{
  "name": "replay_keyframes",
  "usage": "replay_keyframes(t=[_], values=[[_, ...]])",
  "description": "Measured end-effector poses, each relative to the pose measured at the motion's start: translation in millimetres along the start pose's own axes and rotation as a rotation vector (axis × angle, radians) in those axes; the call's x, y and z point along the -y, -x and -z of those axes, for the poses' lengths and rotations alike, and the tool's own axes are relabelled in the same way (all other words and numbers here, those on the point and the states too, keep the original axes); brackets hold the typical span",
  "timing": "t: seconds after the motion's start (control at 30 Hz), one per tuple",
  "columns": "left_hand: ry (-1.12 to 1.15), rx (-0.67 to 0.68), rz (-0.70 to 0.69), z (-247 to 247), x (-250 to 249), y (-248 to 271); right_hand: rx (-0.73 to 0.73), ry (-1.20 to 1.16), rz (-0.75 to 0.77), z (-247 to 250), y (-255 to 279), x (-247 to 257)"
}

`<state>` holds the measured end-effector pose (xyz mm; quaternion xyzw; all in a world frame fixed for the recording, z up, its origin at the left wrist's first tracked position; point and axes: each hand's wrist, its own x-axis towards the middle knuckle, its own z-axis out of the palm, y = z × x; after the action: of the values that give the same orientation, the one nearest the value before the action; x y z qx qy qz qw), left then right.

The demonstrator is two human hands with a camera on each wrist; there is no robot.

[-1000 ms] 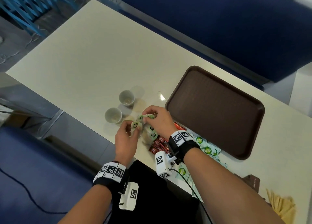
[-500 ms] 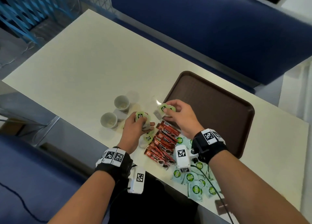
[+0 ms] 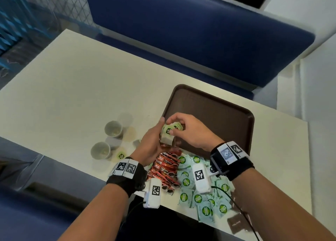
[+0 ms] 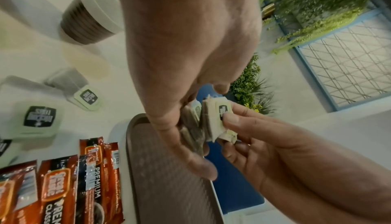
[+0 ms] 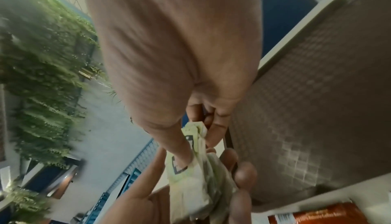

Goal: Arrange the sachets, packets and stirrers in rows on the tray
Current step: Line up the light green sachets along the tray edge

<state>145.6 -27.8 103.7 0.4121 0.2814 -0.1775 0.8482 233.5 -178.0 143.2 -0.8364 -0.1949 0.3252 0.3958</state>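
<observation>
Blue upholstered seating (image 3: 200,26) ran behind the cream bench (image 3: 76,88), which carried the brown tray (image 3: 221,113). Just in front of the tray's near edge lay a heap of pale green sachets (image 3: 201,197), with red coffee packets (image 3: 165,168) touching its left side. Left of the tray stood two small paper cups (image 3: 113,129). Over the tray's near-left corner both hands met: the left hand (image 3: 151,146) cradled a stack of light green packets (image 3: 168,134), fingers curled around it, and the right hand (image 3: 192,131) pinched the topmost one.
</observation>
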Motion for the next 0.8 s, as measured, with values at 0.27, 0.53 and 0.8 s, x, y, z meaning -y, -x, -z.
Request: replay_keyframes(t=[0.27,0.53,0.8], values=[[-0.062,0.071,-0.024,-10,-20,-23,-0.222,-0.025,0.029,9,-13,-10],[-0.061,-0.05,-0.095,-11,-27,-51,-0.512,-0.181,-0.016,5,-12,-21],[-0.046,-0.042,-0.077,-10,-26,-66,-0.448,-0.384,-0.024,-2,-22,-36]])
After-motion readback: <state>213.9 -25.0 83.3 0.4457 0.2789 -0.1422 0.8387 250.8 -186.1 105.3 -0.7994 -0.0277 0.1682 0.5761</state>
